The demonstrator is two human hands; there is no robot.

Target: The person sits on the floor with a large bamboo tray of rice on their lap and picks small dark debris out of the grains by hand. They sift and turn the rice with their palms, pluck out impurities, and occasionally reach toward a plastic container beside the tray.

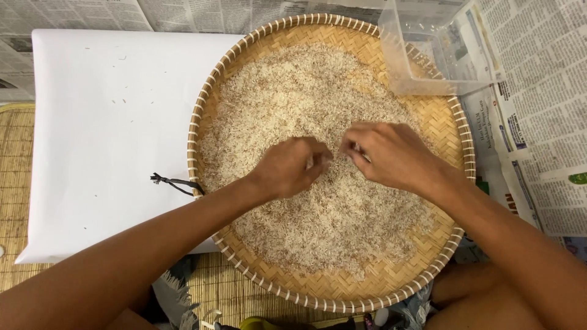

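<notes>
— In the round woven tray (449, 131), where is the rice (306, 110)?
— Spread across it (thinly). The left hand (287, 166) and right hand (388, 153) meet mid-tray, fingers (318, 160) pinched shut on grains.

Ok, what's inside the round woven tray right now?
Rice is spread across the woven tray. The left hand and right hand pinch into it mid-tray, hiding the grains beneath. A clear plastic box overlaps the far rim.
</notes>
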